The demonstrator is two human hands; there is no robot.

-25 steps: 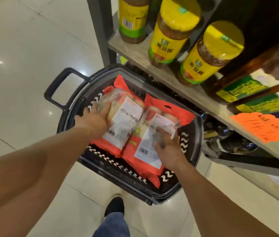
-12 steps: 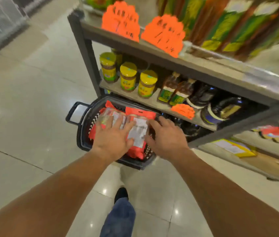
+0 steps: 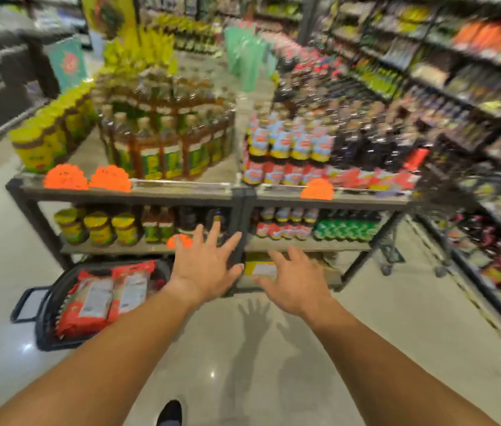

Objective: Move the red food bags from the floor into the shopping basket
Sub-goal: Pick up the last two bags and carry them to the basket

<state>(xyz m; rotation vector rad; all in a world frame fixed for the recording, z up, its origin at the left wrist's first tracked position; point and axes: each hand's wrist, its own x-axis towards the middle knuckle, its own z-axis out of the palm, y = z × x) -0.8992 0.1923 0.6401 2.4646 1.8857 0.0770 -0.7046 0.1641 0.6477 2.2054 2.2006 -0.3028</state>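
Supermarket aisle, pale tiled floor point(image 3: 12, 265), with a low display rack point(image 3: 236, 192) of jars and bottles ahead of you; the background is motion-blurred. Your left hand point(image 3: 204, 269) and right hand point(image 3: 296, 282) are both raised in front of the rack's lower tier, fingers spread wide, palms down, holding nothing. A second ago both hands were pressed onto the packets inside the basket; they have since lifted clear and your view has swung upward and back.

The shopping basket point(image 3: 43, 315) sits on the floor below and to the left of your left hand, well apart from it, tucked against the foot of the rack. Two red food bags point(image 3: 101, 302) lie side by side inside it, label faces up, their top edges leaning on the far rim. The basket's handle point(image 3: 23, 305) projects away from your hands, further left.

No red bag is visible on the stretch of floor under or around your hands. Judged from this, the transfer is complete or nearly so; any remaining bag would lie outside the view. Your shoe point(image 3: 169, 413) is at the bottom edge, beneath both forearms.
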